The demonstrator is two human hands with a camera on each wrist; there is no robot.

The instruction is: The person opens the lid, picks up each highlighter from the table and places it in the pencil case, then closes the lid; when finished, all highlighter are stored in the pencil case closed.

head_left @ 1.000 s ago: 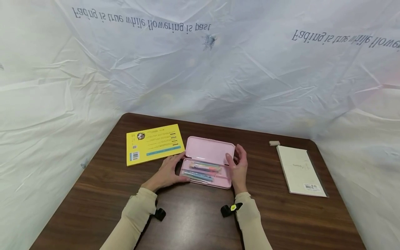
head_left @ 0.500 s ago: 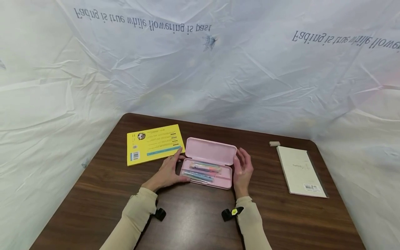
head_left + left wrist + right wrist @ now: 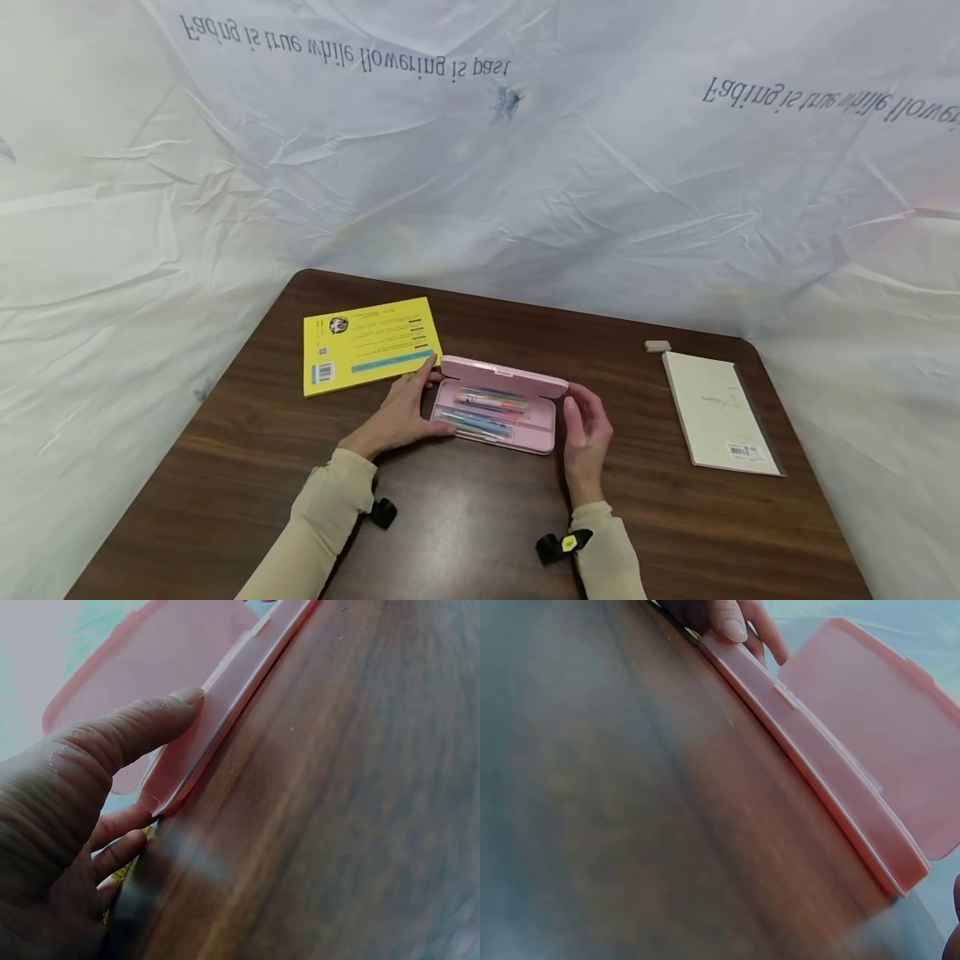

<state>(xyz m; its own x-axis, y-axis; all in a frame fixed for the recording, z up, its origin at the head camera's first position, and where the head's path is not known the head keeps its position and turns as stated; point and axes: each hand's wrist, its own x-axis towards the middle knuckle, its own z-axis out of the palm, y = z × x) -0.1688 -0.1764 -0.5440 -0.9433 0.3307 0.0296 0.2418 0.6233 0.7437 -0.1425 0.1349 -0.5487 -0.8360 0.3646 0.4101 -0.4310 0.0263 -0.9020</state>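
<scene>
A pink pencil case (image 3: 536, 439) lies on the table with its hinged lid (image 3: 504, 377) raised and leaning forward over the tray. Several pens in clear wrapping (image 3: 474, 422) lie inside. My left hand (image 3: 397, 417) grips the case's left end. In the left wrist view its thumb (image 3: 154, 724) presses on the front wall, with the other fingers bent round the end. My right hand (image 3: 588, 433) is at the right side, fingertips at the lid's right corner and thumb apart from the lid. Only a bit of that hand's fingers (image 3: 954, 930) enters the right wrist view.
Left of the case lies a yellow book (image 3: 371, 346), close to the left fingertips. On the right are a white notepad (image 3: 720, 412) and a small eraser (image 3: 657, 346). A pale printed sheet (image 3: 480, 167) hangs behind the brown table (image 3: 465, 517).
The lid has tipped forward from standing open towards the tray. My right hand has shifted right and nearer to me, its thumb coming off the lid. The left hand stays at the case's end.
</scene>
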